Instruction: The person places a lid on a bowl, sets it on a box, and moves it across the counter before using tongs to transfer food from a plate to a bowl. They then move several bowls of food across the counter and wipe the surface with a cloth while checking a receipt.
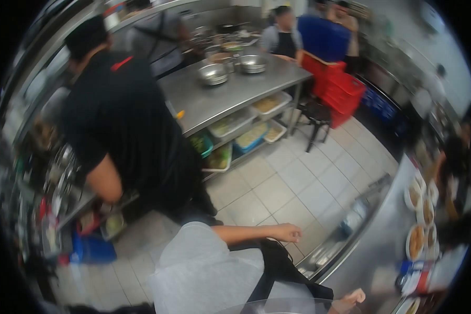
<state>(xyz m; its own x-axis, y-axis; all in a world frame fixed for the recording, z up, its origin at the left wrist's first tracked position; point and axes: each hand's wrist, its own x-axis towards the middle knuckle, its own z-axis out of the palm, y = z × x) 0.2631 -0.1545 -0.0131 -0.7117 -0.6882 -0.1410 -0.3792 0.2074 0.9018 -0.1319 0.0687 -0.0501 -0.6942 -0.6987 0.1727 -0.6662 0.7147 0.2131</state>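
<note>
My left hand (288,233) reaches out above the tiled floor, its fingers curled in and nothing visible in them. Low in the view, my right hand (350,301) is beside the near end of the steel counter (345,267), fingers also curled with no object showing. A grey shirt (204,272) and a black apron (277,267) cover my body. Further along that counter stand several white bowls of food (415,242), apart from both hands. Near them lies a blurred blue, white and red item (416,277).
A person in black (125,115) stands close at left. Behind is a steel table (235,89) with metal bowls (213,74) and food tubs (233,123) underneath. A black stool (315,118) and red crates (343,97) stand on the floor. Other people work further back.
</note>
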